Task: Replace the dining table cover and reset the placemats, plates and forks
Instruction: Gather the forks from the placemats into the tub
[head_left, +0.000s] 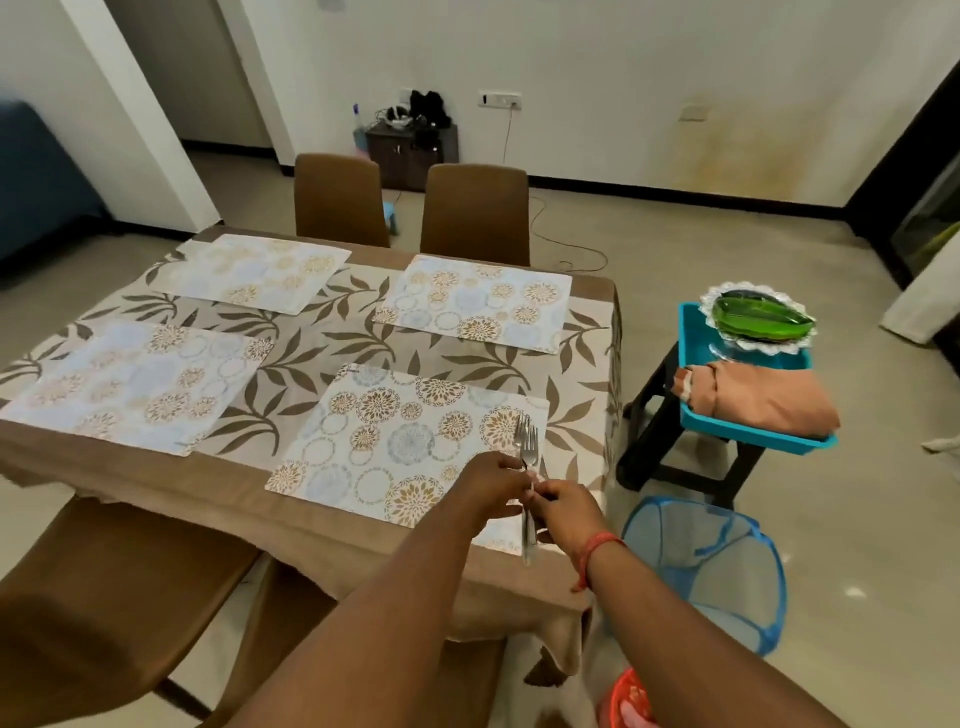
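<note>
A brown leaf-patterned table cover (317, 340) lies over the dining table, with several floral placemats on it; the nearest placemat (395, 441) is in front of me. My left hand (488, 488) and my right hand (563, 512) meet over that placemat's right edge, both gripping a bundle of metal forks (525, 441) with tines pointing away. Green plates (761, 317) sit stacked on a lacy white plate in a blue tray (691, 338) to the right of the table. A folded orange-brown cloth (758, 397) rests in the same tray.
Two brown chairs (475, 213) stand at the far side, another brown chair (104, 587) at the near left. The tray sits on a dark stool (654, 447). A blue mesh basket (717, 566) stands on the floor by my right arm, an orange object (631, 699) below.
</note>
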